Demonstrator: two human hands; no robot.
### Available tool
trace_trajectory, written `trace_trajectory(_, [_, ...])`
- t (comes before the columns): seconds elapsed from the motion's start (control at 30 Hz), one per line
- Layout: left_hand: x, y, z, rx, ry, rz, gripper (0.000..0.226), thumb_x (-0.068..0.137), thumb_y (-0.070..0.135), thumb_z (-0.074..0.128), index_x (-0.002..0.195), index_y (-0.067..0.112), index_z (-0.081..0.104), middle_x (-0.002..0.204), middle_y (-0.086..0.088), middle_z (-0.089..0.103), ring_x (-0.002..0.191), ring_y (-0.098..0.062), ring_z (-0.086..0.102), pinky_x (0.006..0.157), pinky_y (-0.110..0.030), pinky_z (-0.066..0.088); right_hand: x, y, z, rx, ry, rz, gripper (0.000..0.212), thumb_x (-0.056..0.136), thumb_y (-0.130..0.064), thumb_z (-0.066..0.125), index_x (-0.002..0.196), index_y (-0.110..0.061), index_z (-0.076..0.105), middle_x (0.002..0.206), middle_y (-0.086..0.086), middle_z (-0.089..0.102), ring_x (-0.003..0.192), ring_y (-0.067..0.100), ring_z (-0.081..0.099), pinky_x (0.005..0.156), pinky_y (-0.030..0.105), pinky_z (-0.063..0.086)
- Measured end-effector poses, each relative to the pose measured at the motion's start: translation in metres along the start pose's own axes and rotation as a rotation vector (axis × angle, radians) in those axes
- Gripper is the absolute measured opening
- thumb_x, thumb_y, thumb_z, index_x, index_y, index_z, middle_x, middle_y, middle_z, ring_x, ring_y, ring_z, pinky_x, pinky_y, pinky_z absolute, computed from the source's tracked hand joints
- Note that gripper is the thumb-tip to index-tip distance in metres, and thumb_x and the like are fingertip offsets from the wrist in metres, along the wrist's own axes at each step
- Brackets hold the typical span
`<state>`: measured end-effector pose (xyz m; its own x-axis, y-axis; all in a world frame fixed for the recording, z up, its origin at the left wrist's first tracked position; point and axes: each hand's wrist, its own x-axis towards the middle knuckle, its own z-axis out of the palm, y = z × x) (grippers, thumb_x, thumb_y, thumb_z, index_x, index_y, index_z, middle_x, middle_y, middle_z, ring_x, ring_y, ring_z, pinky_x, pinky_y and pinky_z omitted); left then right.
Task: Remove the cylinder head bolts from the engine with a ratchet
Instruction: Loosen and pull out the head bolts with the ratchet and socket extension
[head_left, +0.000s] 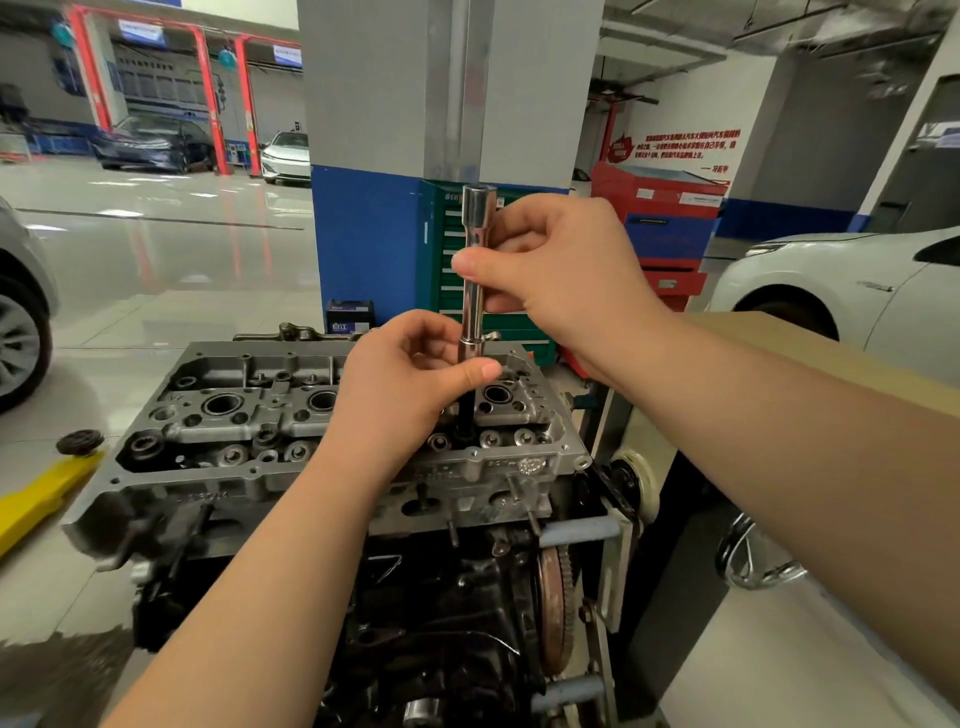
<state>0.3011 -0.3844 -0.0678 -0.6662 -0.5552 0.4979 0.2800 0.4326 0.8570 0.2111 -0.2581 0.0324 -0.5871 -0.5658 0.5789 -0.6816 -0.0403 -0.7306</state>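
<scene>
The engine (363, 519) sits on a stand with its cylinder head (249, 415) facing up; the head's near edge runs from lower left to the right corner, and its right end lies just beside the stand's upright frame (618, 545). Open floor (156, 270) spreads to the left and behind the head's far edge, with a yellow lift arm (36, 499) low at the left. To the right a cardboard box (810, 353) stands close to the right forearm, and a white car (841, 280) is parked beyond it. A pillar (415, 130) with a green tool cabinet (452, 270) rises behind the far right corner of the head.

Both forearms reach in from below and from the right, meeting over the right end of the head. A chrome extension bar (474, 270) stands upright there, its dark lower end going down into a bolt hole near the right end of the near edge; whether it sits on a bolt cannot be told. No ratchet handle shows on its top.

The right hand (561, 280) comes in from the right, fingers curled, pinching the upper part of the bar between thumb and fingers. The left hand (410, 384) is lower, fingers curled around the bar's lower section, thumb pressed across it just above the head.
</scene>
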Motion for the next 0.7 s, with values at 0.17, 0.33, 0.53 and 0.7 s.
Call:
trace_trajectory(0.17, [0.001,-0.001,0.000,0.033,-0.047,-0.003,0.024,0.084,0.024,0.087,0.105,0.027,0.077,0.092,0.007,0.078,0.090,-0.016,0.075,0.092,-0.045,0.061,0.002,0.004,-0.002,0.032,-0.139,0.067,0.012,0.094,-0.018,0.075,0.105,-0.015,0.073,0.099,0.007,0.078,0.096,0.027,0.076,0.088,0.052,0.062])
trace_trajectory(0.33, [-0.002,0.003,0.000,0.014,-0.161,0.046,0.031,0.092,0.025,0.080,0.122,0.026,0.073,0.109,0.001,0.077,0.102,-0.016,0.073,0.096,-0.044,0.059,0.002,-0.001,-0.009,0.113,-0.212,0.155,0.005,0.094,-0.009,0.075,0.099,-0.007,0.074,0.091,0.012,0.079,0.086,0.023,0.079,0.076,0.040,0.065])
trace_trajectory(0.53, [0.000,0.000,0.001,0.070,0.015,0.045,0.034,0.071,0.036,0.095,0.088,0.026,0.067,0.077,0.011,0.070,0.070,0.002,0.063,0.066,-0.012,0.051,0.000,-0.001,0.002,-0.237,-0.046,-0.011,0.033,0.084,-0.043,0.083,0.091,-0.011,0.078,0.084,0.007,0.076,0.077,0.023,0.075,0.071,0.048,0.064])
trace_trajectory(0.7, [0.002,-0.003,-0.001,0.037,-0.064,0.025,0.019,0.089,0.022,0.082,0.106,0.025,0.075,0.093,0.006,0.079,0.092,-0.011,0.075,0.093,-0.039,0.060,0.002,0.002,-0.009,0.158,-0.299,0.140,0.015,0.097,-0.008,0.068,0.111,-0.013,0.071,0.104,0.008,0.079,0.098,0.022,0.077,0.087,0.043,0.064])
